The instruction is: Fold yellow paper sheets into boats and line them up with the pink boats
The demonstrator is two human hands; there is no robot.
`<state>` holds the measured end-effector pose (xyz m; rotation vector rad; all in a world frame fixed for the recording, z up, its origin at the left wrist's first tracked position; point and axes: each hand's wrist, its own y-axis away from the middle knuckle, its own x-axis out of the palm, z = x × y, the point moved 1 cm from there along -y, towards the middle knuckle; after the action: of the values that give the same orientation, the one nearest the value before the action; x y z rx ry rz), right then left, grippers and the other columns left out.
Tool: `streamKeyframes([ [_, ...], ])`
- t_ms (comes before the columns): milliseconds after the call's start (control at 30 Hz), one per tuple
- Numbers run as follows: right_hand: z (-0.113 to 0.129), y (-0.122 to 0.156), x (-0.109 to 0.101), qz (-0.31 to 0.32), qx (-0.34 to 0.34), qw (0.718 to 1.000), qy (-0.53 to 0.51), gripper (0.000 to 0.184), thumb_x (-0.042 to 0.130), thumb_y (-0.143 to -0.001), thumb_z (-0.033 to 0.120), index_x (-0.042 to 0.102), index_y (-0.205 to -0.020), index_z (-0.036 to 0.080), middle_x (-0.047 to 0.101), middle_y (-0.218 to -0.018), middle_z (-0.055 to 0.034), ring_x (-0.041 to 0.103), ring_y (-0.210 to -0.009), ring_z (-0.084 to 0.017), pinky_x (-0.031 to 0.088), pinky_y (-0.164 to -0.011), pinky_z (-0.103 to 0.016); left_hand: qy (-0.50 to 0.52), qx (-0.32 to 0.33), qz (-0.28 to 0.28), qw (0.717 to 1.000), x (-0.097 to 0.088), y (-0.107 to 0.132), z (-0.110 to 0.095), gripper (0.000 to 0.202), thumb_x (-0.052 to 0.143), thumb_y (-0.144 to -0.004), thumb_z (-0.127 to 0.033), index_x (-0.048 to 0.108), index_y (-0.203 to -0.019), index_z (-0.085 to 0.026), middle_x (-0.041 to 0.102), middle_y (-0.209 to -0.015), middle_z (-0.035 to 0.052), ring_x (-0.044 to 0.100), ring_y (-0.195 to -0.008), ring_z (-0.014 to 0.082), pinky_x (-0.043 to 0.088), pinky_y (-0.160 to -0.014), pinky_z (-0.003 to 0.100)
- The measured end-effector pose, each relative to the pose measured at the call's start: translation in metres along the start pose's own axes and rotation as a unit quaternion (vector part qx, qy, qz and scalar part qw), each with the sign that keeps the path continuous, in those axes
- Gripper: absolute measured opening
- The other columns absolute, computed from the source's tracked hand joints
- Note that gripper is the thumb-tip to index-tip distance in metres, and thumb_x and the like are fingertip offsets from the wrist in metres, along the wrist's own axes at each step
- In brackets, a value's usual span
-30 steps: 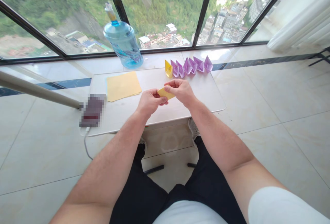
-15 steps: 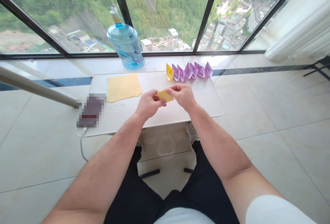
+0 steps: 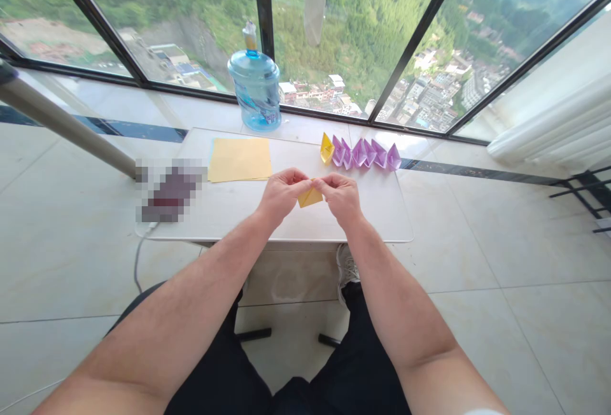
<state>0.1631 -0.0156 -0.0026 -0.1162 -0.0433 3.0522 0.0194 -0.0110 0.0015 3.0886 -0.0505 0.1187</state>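
Note:
Between my two hands is a small folded piece of yellow paper (image 3: pixel 310 198), held above the white table (image 3: pixel 229 211). My left hand (image 3: pixel 283 193) pinches its upper left edge, and my right hand (image 3: pixel 340 195) pinches the upper right. Both thumbs meet near its top, and a slanting crease shows on the side facing me. Beyond my right hand stands a yellow paper boat (image 3: pixel 327 149) at the left end of a row of several purple paper boats (image 3: pixel 359 153). Flat yellow sheets (image 3: pixel 239 160) lie stacked to the left of my left hand.
A blue water jug (image 3: pixel 256 92) stands behind the table by the window. At the table's left end lies a blurred-out dark object (image 3: pixel 172 193) with a white cable (image 3: pixel 138 256). A grey pole (image 3: pixel 71 119) slants in from the left. My shoe (image 3: pixel 347 272) is under the front edge.
The folded paper has been turned, so its creased face now shows and both hands grip its top. The view has tilted and shifted. The boats and the sheets stay in place.

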Motion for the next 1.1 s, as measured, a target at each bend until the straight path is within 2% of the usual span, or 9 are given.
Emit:
streamKeyframes([
  [200,0.001,0.003,0.005,-0.059,-0.013,0.998,-0.011,0.030,0.072,-0.072,0.049,0.067,-0.068,0.019,0.057,-0.057,0.0037,0.048,-0.054,-0.010,0.041,-0.052,-0.024,0.119,-0.030,-0.055,0.991,-0.001,-0.004,0.001,0.018,0.076,-0.061,-0.028,0.062,-0.066,-0.019,0.063,-0.068,-0.0015,0.058,-0.067,0.0138,0.043,-0.061,0.025],
  [333,-0.003,0.004,0.006,-0.082,-0.032,0.996,-0.028,0.029,0.072,-0.075,0.048,0.070,-0.078,0.019,0.058,-0.059,0.0038,0.049,-0.051,-0.010,0.042,-0.050,-0.025,0.211,-0.047,-0.067,0.974,-0.007,-0.010,0.003,0.024,0.078,-0.060,-0.027,0.059,-0.074,-0.020,0.069,-0.083,0.0000,0.064,-0.078,0.0153,0.049,-0.070,0.028],
  [467,-0.006,0.007,0.009,-0.084,-0.062,0.993,-0.060,0.026,0.073,-0.076,0.045,0.071,-0.082,0.019,0.061,-0.061,0.0029,0.055,-0.056,-0.012,0.048,-0.056,-0.027,0.268,-0.049,-0.064,0.960,-0.013,-0.013,0.001,0.028,0.077,-0.064,-0.029,0.054,-0.079,-0.021,0.070,-0.091,0.0002,0.065,-0.088,0.0171,0.052,-0.078,0.033],
  [567,-0.008,0.009,0.010,-0.075,-0.086,0.993,-0.040,0.025,0.072,-0.078,0.044,0.072,-0.084,0.019,0.062,-0.066,0.0015,0.057,-0.059,-0.013,0.050,-0.060,-0.028,0.241,-0.022,-0.046,0.969,-0.016,-0.013,-0.003,0.026,0.076,-0.069,-0.034,0.057,-0.080,-0.020,0.071,-0.100,0.0029,0.065,-0.094,0.0179,0.053,-0.083,0.035],
  [700,-0.009,0.011,0.010,-0.075,-0.121,0.989,0.041,0.023,0.069,-0.082,0.044,0.073,-0.085,0.021,0.065,-0.077,-0.0005,0.058,-0.064,-0.013,0.050,-0.064,-0.028,0.088,0.066,0.004,0.994,-0.017,-0.011,-0.011,0.023,0.077,-0.069,-0.032,0.071,-0.087,-0.019,0.071,-0.106,0.0066,0.064,-0.100,0.0205,0.051,-0.086,0.032],
  [800,-0.008,0.012,0.009,-0.082,-0.146,0.984,0.069,0.022,0.067,-0.084,0.042,0.073,-0.085,0.022,0.066,-0.080,-0.0015,0.060,-0.069,-0.014,0.051,-0.067,-0.029,0.019,0.086,0.004,0.996,-0.017,-0.011,-0.012,0.016,0.077,-0.068,-0.030,0.072,-0.076,-0.017,0.072,-0.105,0.0083,0.064,-0.101,0.0225,0.051,-0.085,0.031],
  [867,-0.008,0.012,0.008,-0.085,-0.155,0.982,0.063,0.021,0.067,-0.085,0.042,0.073,-0.085,0.022,0.065,-0.079,-0.0014,0.060,-0.069,-0.014,0.052,-0.067,-0.029,0.053,0.071,-0.012,0.996,-0.019,-0.013,-0.011,0.017,0.078,-0.067,-0.030,0.069,-0.072,-0.017,0.072,-0.100,0.0075,0.065,-0.095,0.0210,0.051,-0.082,0.032],
  [967,-0.007,0.012,0.009,-0.090,-0.140,0.986,0.028,0.023,0.067,-0.084,0.044,0.071,-0.086,0.022,0.064,-0.079,-0.0010,0.062,-0.068,-0.014,0.054,-0.063,-0.029,0.169,0.026,-0.029,0.985,-0.023,-0.017,-0.009,0.025,0.080,-0.067,-0.034,0.062,-0.075,-0.019,0.071,-0.098,0.0041,0.066,-0.089,0.0185,0.053,-0.078,0.033],
  [1100,-0.003,0.014,0.013,-0.083,-0.112,0.990,-0.035,0.027,0.068,-0.082,0.048,0.069,-0.085,0.022,0.067,-0.093,-0.0030,0.067,-0.075,-0.015,0.058,-0.062,-0.029,0.261,-0.009,-0.035,0.965,-0.029,-0.022,-0.006,0.028,0.077,-0.073,-0.038,0.056,-0.083,-0.023,0.071,-0.104,0.0014,0.068,-0.095,0.0186,0.054,-0.079,0.034],
])
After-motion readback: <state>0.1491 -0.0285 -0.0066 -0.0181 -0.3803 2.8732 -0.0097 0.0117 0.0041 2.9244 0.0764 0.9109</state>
